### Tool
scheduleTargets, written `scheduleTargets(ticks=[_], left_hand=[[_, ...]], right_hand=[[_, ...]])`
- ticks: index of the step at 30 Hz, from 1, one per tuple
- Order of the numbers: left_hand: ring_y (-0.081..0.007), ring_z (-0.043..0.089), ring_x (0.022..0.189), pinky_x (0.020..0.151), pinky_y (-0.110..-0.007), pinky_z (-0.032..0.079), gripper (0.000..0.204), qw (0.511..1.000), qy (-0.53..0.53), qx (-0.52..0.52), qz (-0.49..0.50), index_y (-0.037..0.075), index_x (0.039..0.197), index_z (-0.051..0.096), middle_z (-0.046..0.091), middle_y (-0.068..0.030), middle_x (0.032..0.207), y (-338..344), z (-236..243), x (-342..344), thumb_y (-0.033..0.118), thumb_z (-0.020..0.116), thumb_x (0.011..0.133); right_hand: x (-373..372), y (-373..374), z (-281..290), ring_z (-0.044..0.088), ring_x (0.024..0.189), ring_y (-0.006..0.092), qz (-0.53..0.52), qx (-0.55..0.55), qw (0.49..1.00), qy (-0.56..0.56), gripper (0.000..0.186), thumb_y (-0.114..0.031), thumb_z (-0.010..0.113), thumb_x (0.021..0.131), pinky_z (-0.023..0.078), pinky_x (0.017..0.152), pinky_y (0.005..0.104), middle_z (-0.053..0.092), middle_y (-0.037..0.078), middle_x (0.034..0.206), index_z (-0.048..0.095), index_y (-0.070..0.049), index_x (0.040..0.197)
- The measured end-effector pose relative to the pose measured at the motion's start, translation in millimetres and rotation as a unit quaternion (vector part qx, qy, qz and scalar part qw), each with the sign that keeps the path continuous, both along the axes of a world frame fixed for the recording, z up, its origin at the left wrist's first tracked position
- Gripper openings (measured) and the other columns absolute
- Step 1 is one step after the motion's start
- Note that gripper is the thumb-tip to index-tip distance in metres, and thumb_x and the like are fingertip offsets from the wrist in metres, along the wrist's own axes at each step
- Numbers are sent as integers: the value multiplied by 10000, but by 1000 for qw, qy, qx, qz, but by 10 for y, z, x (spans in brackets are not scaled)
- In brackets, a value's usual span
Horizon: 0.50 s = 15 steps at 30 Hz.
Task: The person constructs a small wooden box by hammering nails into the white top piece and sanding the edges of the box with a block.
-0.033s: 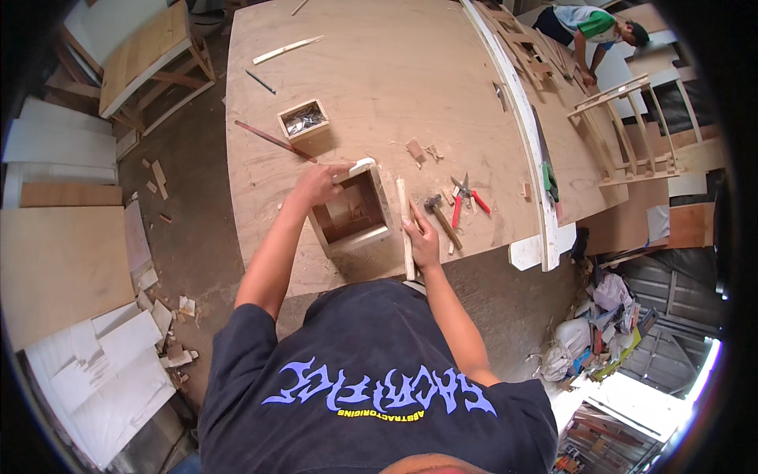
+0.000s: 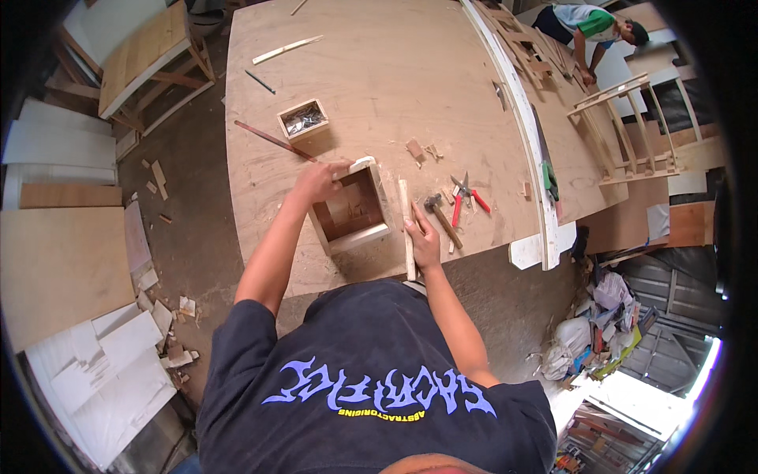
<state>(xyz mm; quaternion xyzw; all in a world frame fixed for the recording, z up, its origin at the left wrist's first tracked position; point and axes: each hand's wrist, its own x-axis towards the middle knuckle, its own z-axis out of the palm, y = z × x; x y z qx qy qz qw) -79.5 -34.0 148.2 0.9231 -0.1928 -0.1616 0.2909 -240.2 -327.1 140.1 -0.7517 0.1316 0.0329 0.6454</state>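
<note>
A: What has changed?
B: Nothing evident; work remains at the same stage. Left hand (image 2: pixel 318 183) clamps the open wooden box (image 2: pixel 360 238) by its far-left rim, near edge of counter (image 2: pixel 379 87).
A: Right hand (image 2: pixel 424 241)?
B: Closed around the wooden strip (image 2: pixel 407 213), right of the box.

Grey-brown floor (image 2: pixel 493 316), ribbed metal wall (image 2: pixel 669 340), bright light (image 2: pixel 643 404).

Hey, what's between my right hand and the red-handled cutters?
In the head view, a hammer lies between your right hand and the red-handled cutters.
</note>
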Motion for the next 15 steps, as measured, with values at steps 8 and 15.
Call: scheduleTargets(ticks=[8, 15], left_hand=[[-412, 640, 1255, 1073, -503, 519, 582, 990, -109, -32, 89, 107, 1428, 640, 680, -233, 1338, -49, -583, -66, 44, 695, 852], [-375, 557, 1373, 1219, -522, 393, 668, 967, -178, -70, 169, 78, 1467, 605, 615, -201, 1419, -1011, -618, -1388, 258, 816, 860]], right_hand=[[-260, -78, -67, 588, 1352, 188, -81, 86, 990, 76, 642, -214, 696, 1018, 440, 1141, 313, 596, 169, 1531, 506, 18, 1585], [-315, -200, -135, 642, 1044, 104, -118, 141, 979, 92, 635, -210, 684, 1040, 514, 919, 250, 693, 77, 1277, 486, 17, 1599]])
